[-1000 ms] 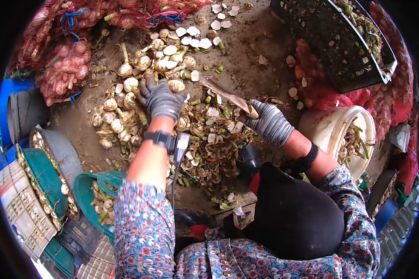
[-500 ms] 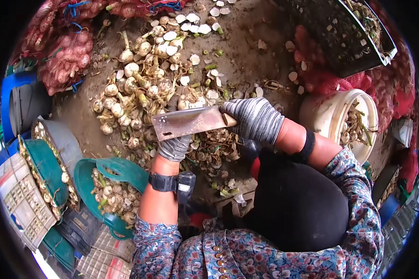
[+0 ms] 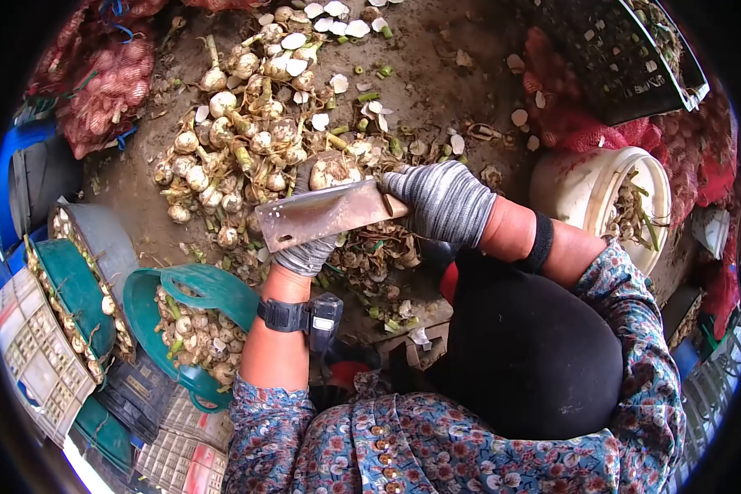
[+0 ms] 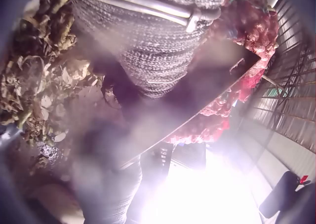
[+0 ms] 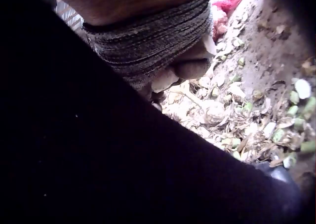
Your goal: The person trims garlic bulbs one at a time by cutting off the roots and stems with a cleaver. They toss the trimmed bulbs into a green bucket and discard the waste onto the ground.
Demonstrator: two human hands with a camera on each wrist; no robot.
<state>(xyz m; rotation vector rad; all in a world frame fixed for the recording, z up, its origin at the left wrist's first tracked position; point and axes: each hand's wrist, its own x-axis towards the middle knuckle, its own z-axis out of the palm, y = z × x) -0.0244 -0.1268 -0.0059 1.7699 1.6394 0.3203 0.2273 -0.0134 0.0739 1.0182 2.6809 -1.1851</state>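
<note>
My gloved right hand (image 3: 451, 204) grips the wooden handle of a cleaver (image 3: 325, 216), whose broad blade reaches leftward over my left hand (image 3: 306, 253). Beyond the blade's far edge shows a garlic bulb (image 3: 334, 170), with a grey-gloved finger along its left side. The left hand holds this bulb; its palm and most of its fingers are hidden under the blade. In the left wrist view the dark blade (image 4: 212, 76) slants past the knitted glove (image 4: 153, 51). The right wrist view shows the striped glove (image 5: 153, 41) above blurred scraps, a black shape covering much of it.
Garlic bulbs with stems (image 3: 222, 136) are heaped ahead on the ground. Trimmings and husks (image 3: 387, 255) lie under the hands. A green basket of garlic (image 3: 144, 296) stands at left, a white bucket (image 3: 568, 181) at right, a black crate (image 3: 609, 82) at far right. Red net sacks (image 3: 111, 90) stand behind.
The left hand has drawn back from the heap with a garlic bulb. The cleaver has swung leftward across it. Over the last half second the hands barely moved; the head view shifted slightly.
</note>
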